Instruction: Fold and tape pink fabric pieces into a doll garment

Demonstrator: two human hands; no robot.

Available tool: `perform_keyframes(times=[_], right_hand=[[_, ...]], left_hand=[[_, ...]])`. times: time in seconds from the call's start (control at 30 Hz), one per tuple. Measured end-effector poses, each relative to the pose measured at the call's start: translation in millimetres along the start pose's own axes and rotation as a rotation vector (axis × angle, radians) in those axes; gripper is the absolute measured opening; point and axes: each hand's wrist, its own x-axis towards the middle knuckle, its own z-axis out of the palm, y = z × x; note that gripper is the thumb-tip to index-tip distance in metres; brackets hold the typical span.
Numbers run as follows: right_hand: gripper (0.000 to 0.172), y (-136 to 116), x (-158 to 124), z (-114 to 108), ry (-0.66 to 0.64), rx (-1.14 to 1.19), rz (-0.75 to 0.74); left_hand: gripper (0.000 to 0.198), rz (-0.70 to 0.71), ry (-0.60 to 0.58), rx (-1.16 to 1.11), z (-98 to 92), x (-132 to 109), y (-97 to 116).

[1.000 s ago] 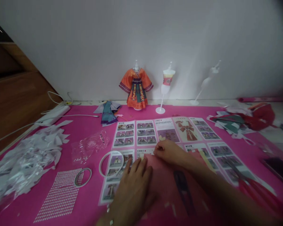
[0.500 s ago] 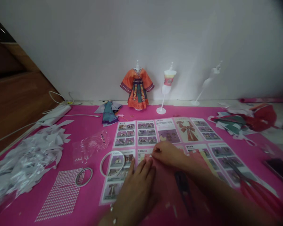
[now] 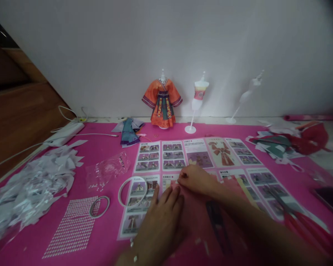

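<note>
Pinned under my left hand [image 3: 163,218] is a piece of sheer red fabric [image 3: 194,221]; the fingers lie flat and stretched out on its left part. My right hand [image 3: 195,180] is closed in a pinch at the fabric's upper edge, touching a small white strip [image 3: 177,181] there. Blur hides how firmly the fingertips grip it. Black thread snips [image 3: 218,225] rest on the fabric below my right forearm. Beneath everything is a printed instruction sheet [image 3: 147,168] with pictures of garments.
At the left are a heap of white scraps [image 3: 30,184], a gem sheet [image 3: 72,227], a tape roll [image 3: 99,207] and a white ring [image 3: 132,192]. Red-handled scissors [image 3: 296,220] lie right. A dressed mannequin [image 3: 162,99] and two white mannequins [image 3: 199,98] stand behind.
The view has shifted very slightly. Both hands stay in nearly the same place on the red fabric, the right one still pinching at its upper edge.
</note>
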Motion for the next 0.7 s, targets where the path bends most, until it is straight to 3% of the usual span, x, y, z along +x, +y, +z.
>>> perform_keyframes(times=[0.7], right_hand=[[0.021, -0.3, 2.7, 3.9, -0.018, -0.051, 0.049]], left_hand=[[0.067, -0.009, -0.035, 0.033, -2.4, 0.5, 1.9]])
